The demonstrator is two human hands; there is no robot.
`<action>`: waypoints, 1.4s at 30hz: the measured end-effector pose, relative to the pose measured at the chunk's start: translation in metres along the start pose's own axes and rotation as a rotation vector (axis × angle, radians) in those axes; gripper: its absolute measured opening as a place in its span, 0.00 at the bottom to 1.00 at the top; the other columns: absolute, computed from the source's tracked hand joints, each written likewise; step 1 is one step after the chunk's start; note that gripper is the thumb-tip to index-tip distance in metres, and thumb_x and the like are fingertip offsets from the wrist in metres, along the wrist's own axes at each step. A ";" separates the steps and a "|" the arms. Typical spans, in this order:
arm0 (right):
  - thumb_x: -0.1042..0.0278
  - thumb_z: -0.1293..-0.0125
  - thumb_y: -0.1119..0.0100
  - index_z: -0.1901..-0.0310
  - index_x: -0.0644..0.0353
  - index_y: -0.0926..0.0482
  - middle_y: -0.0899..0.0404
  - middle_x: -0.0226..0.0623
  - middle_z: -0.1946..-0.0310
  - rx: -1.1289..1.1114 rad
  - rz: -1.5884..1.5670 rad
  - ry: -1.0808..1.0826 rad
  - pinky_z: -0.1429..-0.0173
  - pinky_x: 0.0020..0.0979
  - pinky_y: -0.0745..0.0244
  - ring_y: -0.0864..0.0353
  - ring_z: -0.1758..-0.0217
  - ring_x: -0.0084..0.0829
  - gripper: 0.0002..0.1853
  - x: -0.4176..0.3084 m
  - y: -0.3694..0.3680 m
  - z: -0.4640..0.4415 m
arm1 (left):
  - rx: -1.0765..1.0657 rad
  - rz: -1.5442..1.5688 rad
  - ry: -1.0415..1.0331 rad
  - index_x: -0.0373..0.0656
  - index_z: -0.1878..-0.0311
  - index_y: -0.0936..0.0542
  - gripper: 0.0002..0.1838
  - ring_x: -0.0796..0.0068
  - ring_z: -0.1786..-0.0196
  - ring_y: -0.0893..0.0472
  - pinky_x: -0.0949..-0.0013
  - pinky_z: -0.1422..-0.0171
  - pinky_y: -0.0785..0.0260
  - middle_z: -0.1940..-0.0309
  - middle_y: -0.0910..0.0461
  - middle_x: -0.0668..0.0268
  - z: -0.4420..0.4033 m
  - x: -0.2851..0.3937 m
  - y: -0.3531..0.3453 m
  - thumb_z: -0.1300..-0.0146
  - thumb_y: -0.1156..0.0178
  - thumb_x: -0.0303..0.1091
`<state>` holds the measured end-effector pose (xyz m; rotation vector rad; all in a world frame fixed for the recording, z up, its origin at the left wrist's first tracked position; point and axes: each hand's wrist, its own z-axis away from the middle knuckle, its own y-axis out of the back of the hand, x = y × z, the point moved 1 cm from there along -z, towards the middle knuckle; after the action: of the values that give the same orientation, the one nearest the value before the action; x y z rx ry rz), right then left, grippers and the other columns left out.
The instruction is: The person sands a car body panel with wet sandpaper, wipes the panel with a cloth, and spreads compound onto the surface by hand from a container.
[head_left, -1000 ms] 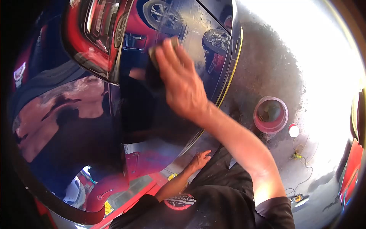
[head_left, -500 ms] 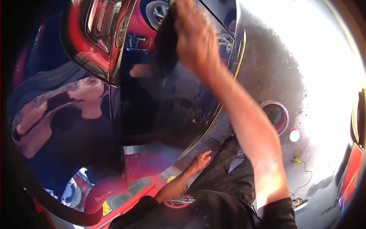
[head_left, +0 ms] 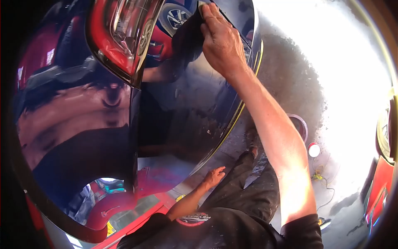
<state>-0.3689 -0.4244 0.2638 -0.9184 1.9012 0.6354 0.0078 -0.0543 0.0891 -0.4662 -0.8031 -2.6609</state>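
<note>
My right hand [head_left: 224,47] reaches to the top of the view, against the glossy dark car bumper [head_left: 186,112]. Its fingers lie together over a small pale pad [head_left: 201,8], of which only an edge shows; the rest is hidden beneath them. Left of that hand is the red and clear tail light [head_left: 108,50]. My left hand [head_left: 214,176] hangs low beside the bumper's lower end, fingers loosely extended and holding nothing. Yellow tape [head_left: 239,108] runs along the bumper's outer edge.
On the concrete floor to the right stand a round bucket [head_left: 306,128], partly behind my forearm, and a red-and-white can [head_left: 314,150]. A thin cord [head_left: 318,177] lies near them. A red panel [head_left: 379,186] is at the far right.
My right hand has shifted slightly right and down in the view and is less blurred. The tail light appears farther right as the view shifts. My left hand stays low, fingers still extended.
</note>
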 end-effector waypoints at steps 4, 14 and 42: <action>0.46 0.47 0.31 0.30 0.69 0.34 0.34 0.57 0.30 -0.066 0.095 0.055 0.26 0.51 0.34 0.35 0.28 0.62 0.48 -0.043 -0.013 0.025 | -0.002 0.025 -0.047 0.41 0.35 0.23 0.24 0.51 0.46 0.15 0.59 0.40 0.23 0.46 0.16 0.48 0.001 -0.012 -0.006 0.32 0.39 0.40; 0.82 0.40 0.57 0.31 0.73 0.33 0.32 0.62 0.31 -0.111 0.244 -0.037 0.28 0.47 0.33 0.29 0.34 0.63 0.31 -0.073 -0.010 -0.014 | 0.064 0.080 -0.044 0.42 0.36 0.22 0.24 0.50 0.45 0.16 0.58 0.40 0.23 0.49 0.15 0.48 0.008 -0.008 -0.004 0.31 0.40 0.42; 0.77 0.36 0.56 0.36 0.72 0.28 0.24 0.60 0.39 -0.063 0.262 -0.021 0.32 0.49 0.33 0.25 0.38 0.60 0.25 -0.051 -0.012 -0.041 | 0.026 0.040 0.008 0.38 0.37 0.21 0.23 0.51 0.42 0.17 0.58 0.37 0.25 0.47 0.16 0.47 0.018 -0.013 0.016 0.32 0.41 0.39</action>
<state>-0.3638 -0.4443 0.3268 -0.7032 2.0100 0.8603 0.0295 -0.0540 0.1058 -0.4598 -0.8166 -2.6105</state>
